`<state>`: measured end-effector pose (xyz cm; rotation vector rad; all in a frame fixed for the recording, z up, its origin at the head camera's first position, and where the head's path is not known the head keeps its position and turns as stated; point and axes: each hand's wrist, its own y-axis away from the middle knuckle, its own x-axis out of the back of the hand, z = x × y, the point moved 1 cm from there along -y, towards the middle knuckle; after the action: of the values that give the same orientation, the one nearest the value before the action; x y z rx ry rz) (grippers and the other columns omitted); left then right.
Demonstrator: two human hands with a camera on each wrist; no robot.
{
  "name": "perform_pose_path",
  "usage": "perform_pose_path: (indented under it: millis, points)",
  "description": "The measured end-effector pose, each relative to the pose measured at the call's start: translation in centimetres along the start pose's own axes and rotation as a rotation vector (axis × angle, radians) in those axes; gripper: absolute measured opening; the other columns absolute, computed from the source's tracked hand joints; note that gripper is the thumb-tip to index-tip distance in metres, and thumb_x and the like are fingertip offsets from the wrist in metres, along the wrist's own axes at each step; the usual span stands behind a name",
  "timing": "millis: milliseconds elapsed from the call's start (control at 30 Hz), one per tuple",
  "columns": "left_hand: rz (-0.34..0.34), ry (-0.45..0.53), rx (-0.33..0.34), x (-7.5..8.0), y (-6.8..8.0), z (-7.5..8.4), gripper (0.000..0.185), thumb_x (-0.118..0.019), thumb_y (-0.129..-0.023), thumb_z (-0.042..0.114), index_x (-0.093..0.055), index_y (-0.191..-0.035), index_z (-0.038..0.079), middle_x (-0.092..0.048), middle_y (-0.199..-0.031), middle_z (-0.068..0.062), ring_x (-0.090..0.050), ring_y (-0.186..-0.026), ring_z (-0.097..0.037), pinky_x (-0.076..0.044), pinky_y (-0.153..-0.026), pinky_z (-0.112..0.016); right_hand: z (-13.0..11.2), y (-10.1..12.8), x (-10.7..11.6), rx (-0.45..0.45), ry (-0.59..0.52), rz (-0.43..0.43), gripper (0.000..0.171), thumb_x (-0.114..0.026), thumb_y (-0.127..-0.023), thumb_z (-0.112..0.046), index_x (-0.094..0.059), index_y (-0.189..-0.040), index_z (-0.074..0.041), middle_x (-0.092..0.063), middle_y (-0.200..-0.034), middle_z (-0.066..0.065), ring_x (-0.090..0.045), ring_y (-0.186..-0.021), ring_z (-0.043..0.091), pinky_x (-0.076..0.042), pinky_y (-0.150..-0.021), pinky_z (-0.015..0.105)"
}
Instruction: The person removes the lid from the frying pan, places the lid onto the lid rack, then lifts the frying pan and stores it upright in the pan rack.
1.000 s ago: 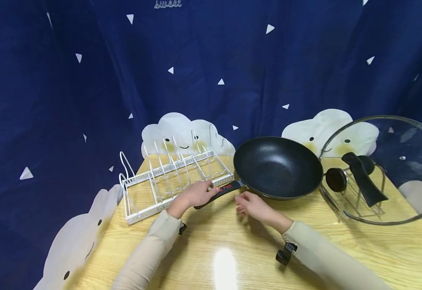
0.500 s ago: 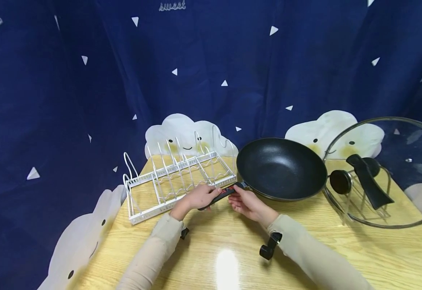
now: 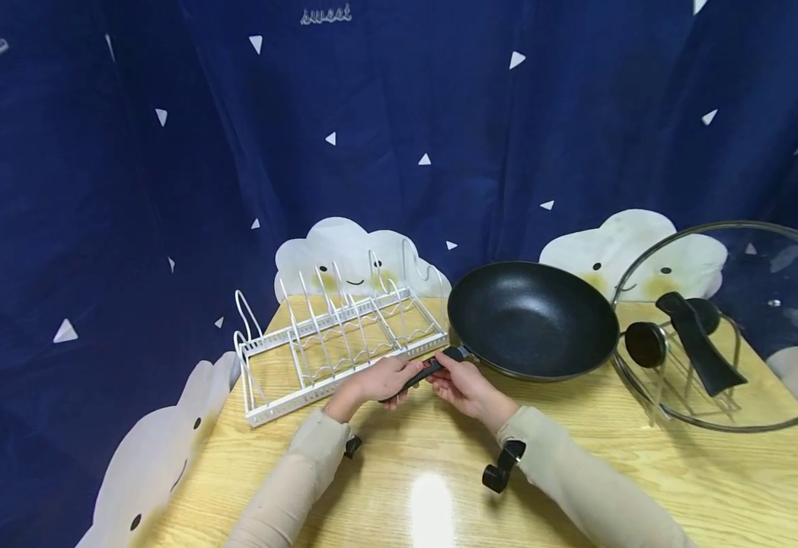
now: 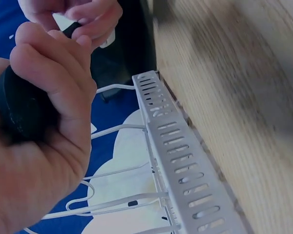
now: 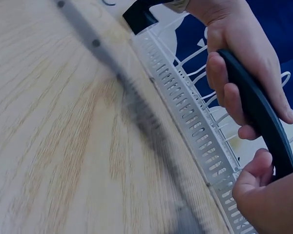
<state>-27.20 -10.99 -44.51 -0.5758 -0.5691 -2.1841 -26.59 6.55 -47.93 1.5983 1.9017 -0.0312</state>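
1. A black non-stick frying pan (image 3: 532,318) sits on a pale wooden surface (image 3: 433,472), its bowl holding nothing, its long black handle (image 3: 421,373) pointing toward the person.
2. The left hand (image 3: 380,379) is clenched round the near end of the handle, fingers wrapped over it.
3. The right hand (image 3: 459,384) grasps the same handle closer to the pan, thumb and fingertips pinching it; how firmly is hard to judge.
4. Just left of the hands stands a white wire pot-lid rack (image 3: 333,335), its slots bare.
5. To the right, a round glass lid (image 3: 735,323) with a black knob (image 3: 644,344) leans upright in a wire stand (image 3: 697,380).
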Motion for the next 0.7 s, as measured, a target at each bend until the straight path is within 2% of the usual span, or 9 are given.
perform_pose_path:
  millis: [167,367,533,700]
  points:
    - [-0.039,0.013,-0.006,-0.4,0.2,0.2,0.056,-0.031,-0.104,0.038,-0.058,-0.096,-0.011,-0.057,-0.062,-0.014,-0.051,-0.038,-0.013,-0.046,-0.04,-0.032,0.0,0.3,0.3,0.012,0.029,-0.018,0.028,-0.042,-0.102,-0.021,-0.056,-0.094,0.002,-0.061,-0.074,0.007,-0.058,-0.061,0.008,-0.049,-0.059,0.017]
    - [-0.056,0.104,-0.007,-1.4,0.5,0.6,0.049,-0.034,-0.104,0.034,-0.052,-0.103,-0.012,-0.055,-0.066,-0.017,-0.049,-0.038,-0.013,-0.042,-0.038,-0.026,0.0,0.7,0.7,0.014,0.034,-0.016,0.029,-0.042,-0.102,-0.022,-0.055,-0.098,0.004,-0.063,-0.074,0.007,-0.06,-0.062,0.009,-0.05,-0.06,0.018]
    - [-0.048,0.167,0.025,-2.7,0.6,0.7,0.045,-0.036,-0.104,0.033,-0.05,-0.105,-0.01,-0.053,-0.068,-0.015,-0.048,-0.039,-0.013,-0.043,-0.038,-0.027,0.0,1.1,1.5,0.002,-0.005,-0.042,0.037,-0.035,-0.104,-0.03,-0.048,-0.102,0.004,-0.065,-0.072,0.007,-0.062,-0.06,0.01,-0.05,-0.059,0.02]
    - [-0.03,0.23,0.045,-4.0,0.9,1.2,0.043,-0.037,-0.103,0.032,-0.05,-0.104,-0.009,-0.052,-0.066,-0.014,-0.049,-0.04,-0.014,-0.044,-0.04,-0.029,-0.1,1.6,2.3,-0.022,-0.027,-0.089,0.041,-0.029,-0.104,-0.034,-0.046,-0.099,0.003,-0.064,-0.071,0.008,-0.064,-0.06,0.014,-0.05,-0.058,0.021]
